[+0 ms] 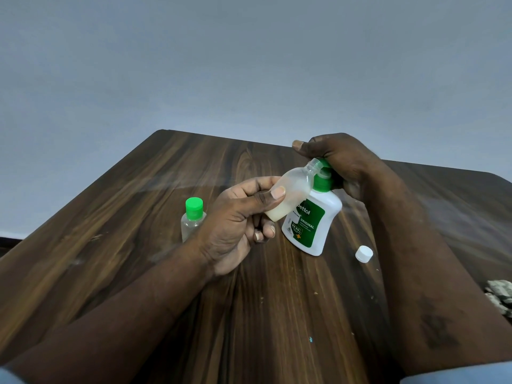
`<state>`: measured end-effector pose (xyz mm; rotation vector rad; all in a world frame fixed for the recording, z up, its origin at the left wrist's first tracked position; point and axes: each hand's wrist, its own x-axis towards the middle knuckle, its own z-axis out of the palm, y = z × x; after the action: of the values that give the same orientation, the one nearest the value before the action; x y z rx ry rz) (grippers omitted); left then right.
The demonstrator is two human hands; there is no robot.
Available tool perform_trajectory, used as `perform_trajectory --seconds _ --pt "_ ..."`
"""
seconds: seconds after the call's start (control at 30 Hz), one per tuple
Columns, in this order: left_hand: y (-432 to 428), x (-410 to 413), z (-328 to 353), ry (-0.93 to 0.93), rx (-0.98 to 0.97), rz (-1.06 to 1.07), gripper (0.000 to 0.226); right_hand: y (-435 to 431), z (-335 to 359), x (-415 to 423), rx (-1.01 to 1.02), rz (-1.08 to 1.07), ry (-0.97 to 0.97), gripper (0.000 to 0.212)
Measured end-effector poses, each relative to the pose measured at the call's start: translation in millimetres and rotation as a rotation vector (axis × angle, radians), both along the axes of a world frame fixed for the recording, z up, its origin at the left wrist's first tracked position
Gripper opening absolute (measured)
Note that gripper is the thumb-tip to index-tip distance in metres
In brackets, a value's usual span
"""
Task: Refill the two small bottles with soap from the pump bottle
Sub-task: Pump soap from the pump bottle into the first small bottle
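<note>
A dark wood-grain counter (138, 259) fills the lower half of the view, with a plain grey wall (249, 65) behind it. Both bare forearms reach in from the bottom edge. The right hand (340, 162) sits on top of the pump bottle (313, 220), its fingers curled down over the green pump head and its thumb stretched out to the left. That bottle is white with a green label and rests with its base on the counter, right of centre. The left hand (238, 225) pinches the open small bottle (293, 192) between the thumb and the curled fingers, holding it in the air just in front of the pump bottle. It is tilted, with its bare neck raised to the upper right and meeting the green nozzle under the right hand. A little whitish soap has pooled at its lower end. The second small bottle (192, 220), clear and closed with a green cap, stands upright on the counter just behind the left wrist. A loose white cap (364, 253) lies on the counter beside the right forearm, near the pump bottle's base. A bit of patterned cloth (501, 296) shows at the right edge.
</note>
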<state>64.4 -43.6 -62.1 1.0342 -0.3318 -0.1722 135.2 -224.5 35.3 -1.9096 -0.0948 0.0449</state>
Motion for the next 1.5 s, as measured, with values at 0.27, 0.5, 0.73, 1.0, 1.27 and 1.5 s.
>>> perform_trajectory --seconds 0.27,0.5,0.73,1.0,1.27,1.5 --pt "-0.2 -2.1 0.5 0.01 0.018 0.007 0.046 -0.3 -7.1 0.8 0.119 0.043 0.075 0.05" --pt "-0.9 -3.7 3.3 0.018 0.03 0.023 0.04 -0.4 -5.1 2.5 0.075 0.03 0.043 0.052" --pt "-1.1 -4.3 4.4 0.02 0.02 0.015 0.04 0.1 -2.4 2.0 0.042 0.035 0.031 0.047" --pt "-1.0 -3.1 2.6 0.033 0.023 0.021 0.037 -0.3 -5.3 1.3 0.031 0.041 0.051 0.043" --pt "-0.9 -3.7 4.8 0.023 0.015 0.026 0.037 0.4 0.0 -0.8 -0.025 0.038 0.015 0.034" --pt "-0.3 -3.2 2.2 0.017 0.027 0.02 0.037 1.0 -4.5 -1.0 0.015 0.031 0.064 0.033"
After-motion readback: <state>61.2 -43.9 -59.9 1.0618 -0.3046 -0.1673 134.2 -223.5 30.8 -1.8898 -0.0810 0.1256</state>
